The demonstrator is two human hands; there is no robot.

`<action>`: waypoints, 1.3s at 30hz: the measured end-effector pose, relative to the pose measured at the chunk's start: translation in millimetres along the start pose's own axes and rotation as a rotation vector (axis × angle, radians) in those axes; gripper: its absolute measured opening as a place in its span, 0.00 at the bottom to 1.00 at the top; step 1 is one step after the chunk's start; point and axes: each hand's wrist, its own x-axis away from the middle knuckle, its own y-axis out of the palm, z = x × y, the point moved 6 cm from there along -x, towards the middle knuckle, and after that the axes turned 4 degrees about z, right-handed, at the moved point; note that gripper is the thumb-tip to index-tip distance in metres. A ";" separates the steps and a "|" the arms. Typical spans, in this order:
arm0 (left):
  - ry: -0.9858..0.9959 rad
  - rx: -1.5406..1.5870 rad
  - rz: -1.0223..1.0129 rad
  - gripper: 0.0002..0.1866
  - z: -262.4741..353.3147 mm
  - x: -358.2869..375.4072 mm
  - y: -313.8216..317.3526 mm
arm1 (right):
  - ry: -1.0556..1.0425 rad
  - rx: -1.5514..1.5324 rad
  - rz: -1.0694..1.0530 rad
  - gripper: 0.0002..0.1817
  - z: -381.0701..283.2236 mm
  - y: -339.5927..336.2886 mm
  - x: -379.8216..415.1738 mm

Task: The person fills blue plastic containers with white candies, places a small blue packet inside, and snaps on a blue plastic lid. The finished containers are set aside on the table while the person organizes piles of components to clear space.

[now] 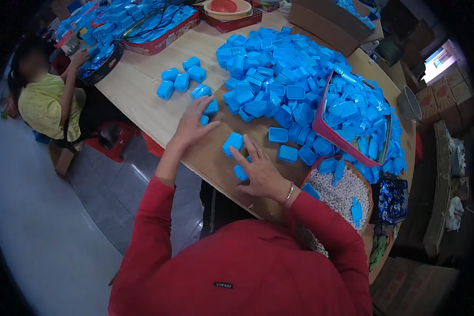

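Observation:
My left hand [194, 125] is over the wooden table [142, 84], fingers apart, beside a few blue boxes [200, 92] that it partly covers. To its right, my right hand [259, 171] has its fingers spread, its fingertips close to a blue box [233, 143]. Another blue box [240, 172] lies by its thumb, partly hidden. Several closed blue boxes [181, 82] stand in a group farther up the table. A large heap of open blue box parts [279, 68] lies beyond my right hand.
A pink-rimmed tray [345, 143] of blue parts rests on the heap's right side. Below it is a container of small white beads [339, 192]. A dark basket [392, 200] holds blue packets. At the left sits another person [45, 108]. Cardboard box [326, 26] stands at the back.

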 end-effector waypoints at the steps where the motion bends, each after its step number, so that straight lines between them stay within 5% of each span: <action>1: -0.075 0.094 -0.046 0.34 -6.0 -2.2 6.8 | 0.005 -0.012 -0.001 0.57 1.1 0.8 -2.5; 8: -0.312 0.258 0.173 0.26 -28.6 21.0 8.1 | 0.066 -0.174 0.069 0.47 5.4 8.7 -12.8; 11: -0.602 0.701 0.424 0.25 -67.9 46.3 3.2 | 0.082 -0.178 0.075 0.47 5.9 12.2 -18.8; 12: -0.656 0.684 0.367 0.25 -66.6 45.2 -4.7 | 0.077 -0.167 0.081 0.48 4.7 12.8 -22.2; 24: -0.594 0.557 0.195 0.20 -169.1 -30.2 8.7 | 0.091 -0.138 0.022 0.48 2.8 10.6 -43.4; 33: -0.714 0.616 0.090 0.19 -157.7 -24.7 4.1 | 0.061 -0.121 0.059 0.49 7.3 16.9 -44.1; 39: -0.508 0.355 0.127 0.28 -136.3 -41.5 4.9 | 0.053 -0.140 0.060 0.47 9.8 17.2 -47.6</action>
